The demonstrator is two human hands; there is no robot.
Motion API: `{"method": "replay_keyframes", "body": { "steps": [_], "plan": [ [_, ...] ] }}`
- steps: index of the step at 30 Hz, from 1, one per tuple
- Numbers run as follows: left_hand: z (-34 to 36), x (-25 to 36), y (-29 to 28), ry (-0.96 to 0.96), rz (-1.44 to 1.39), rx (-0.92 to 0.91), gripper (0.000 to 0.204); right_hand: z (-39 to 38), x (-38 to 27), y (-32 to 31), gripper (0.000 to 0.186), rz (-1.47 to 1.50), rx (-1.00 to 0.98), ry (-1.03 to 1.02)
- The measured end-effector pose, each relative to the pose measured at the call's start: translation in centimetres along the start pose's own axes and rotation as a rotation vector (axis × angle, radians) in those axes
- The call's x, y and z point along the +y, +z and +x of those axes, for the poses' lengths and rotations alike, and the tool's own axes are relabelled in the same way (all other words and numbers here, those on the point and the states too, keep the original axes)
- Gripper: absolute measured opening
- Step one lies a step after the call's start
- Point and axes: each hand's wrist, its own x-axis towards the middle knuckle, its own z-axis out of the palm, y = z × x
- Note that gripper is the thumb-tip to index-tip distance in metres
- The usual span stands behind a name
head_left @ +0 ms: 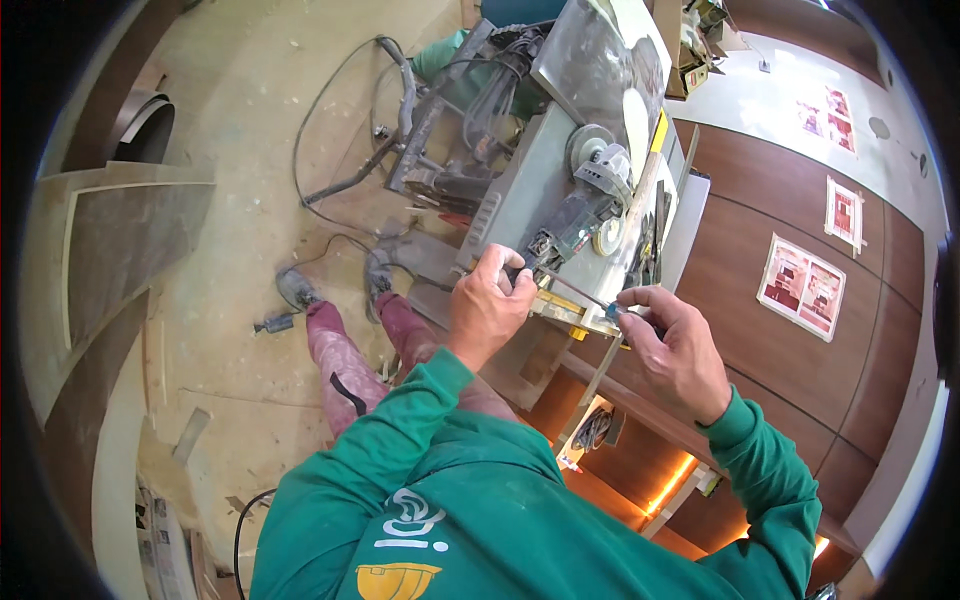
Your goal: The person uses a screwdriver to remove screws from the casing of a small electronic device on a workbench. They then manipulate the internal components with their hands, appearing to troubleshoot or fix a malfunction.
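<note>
My left hand (pixel 490 305) is closed in a pinch at the rear end of an angle grinder (pixel 580 215). Its fingertips meet something small and dark that I cannot make out. In my right hand (pixel 678 345) is a screwdriver, its blue-and-black handle (pixel 613 312) between thumb and fingers. The thin shaft (pixel 572 286) points left, toward the grinder's rear end and my left fingertips. Dusty and dark, the grinder lies on a grey worktop (pixel 535 185); its rear shows what look like exposed inner parts. A grey disc (pixel 590 146) sits at its far end.
A round pale disc (pixel 607 238) lies beside the grinder. Along the worktop's right side runs a yellow level (pixel 659 132). Cables (pixel 490 110) hang over a metal frame on the left, and a hose (pixel 405 85) loops to the dusty floor. Brown panels (pixel 780 250) stand right.
</note>
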Motion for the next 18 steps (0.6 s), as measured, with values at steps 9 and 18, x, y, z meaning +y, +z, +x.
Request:
{"method": "replay_keyframes", "body": {
  "steps": [9,18],
  "plan": [
    [-0.2,0.1,-0.4,-0.020,-0.011,-0.027,0.019,-2.0,-0.6,-1.8,0.058,-0.927,-0.040,-0.806],
    [-0.2,-0.2,-0.3,0.010,0.003,-0.009,0.018,-0.5,0.6,-1.5,0.039,-0.078,-0.044,-0.091]
  ]
}}
